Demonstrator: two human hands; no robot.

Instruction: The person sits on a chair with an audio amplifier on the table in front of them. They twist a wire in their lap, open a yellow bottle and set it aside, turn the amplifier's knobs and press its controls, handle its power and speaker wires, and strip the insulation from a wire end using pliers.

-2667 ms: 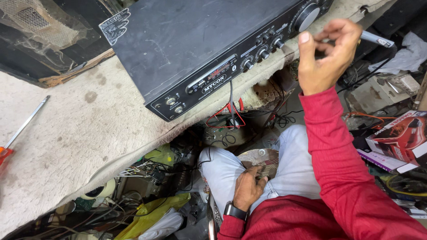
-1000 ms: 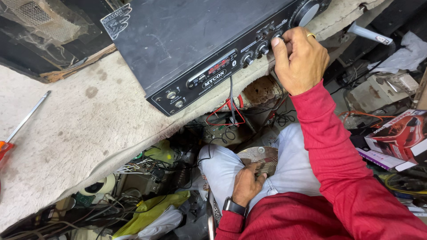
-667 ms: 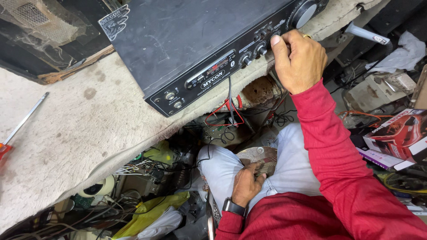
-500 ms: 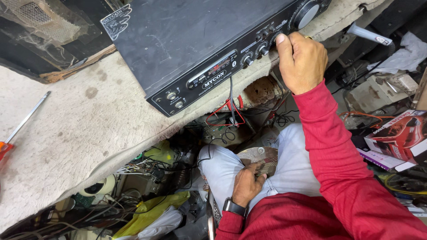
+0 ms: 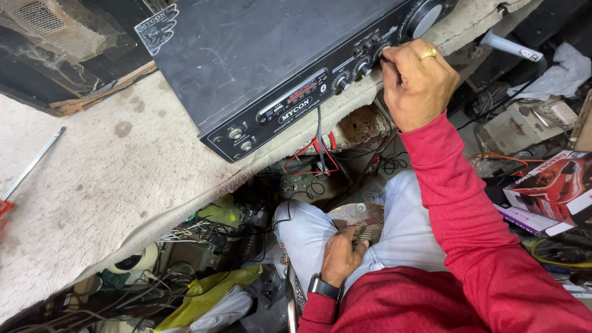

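Right hand (image 5: 418,83) at front panel of black amplifier (image 5: 277,55), grip pinched on a small knob (image 5: 383,57). Amplifier sits on the cloth-covered bench (image 5: 111,191), overhanging its edge. Left hand (image 5: 341,259) rests in lap, fingers curled onto a brown circuit board (image 5: 364,217).

- flat black metal amplifier box (image 5: 271,55): matte black top, black front panel, white lettering, small red display patch, black-and-silver knobs
- rough concrete-like surface (image 5: 111,185): pale beige, darker blotches
- long knit sleeve (image 5: 468,228): solid red
- trousers (image 5: 308,231): light blue-grey
- thin ring (image 5: 428,54) on right hand (image 5: 416,83): gold
- wrist watch (image 5: 323,287) on left hand (image 5: 342,262): black
- crumpled plastic bag (image 5: 203,296): yellow
- cardboard carton (image 5: 552,188): red, white edges
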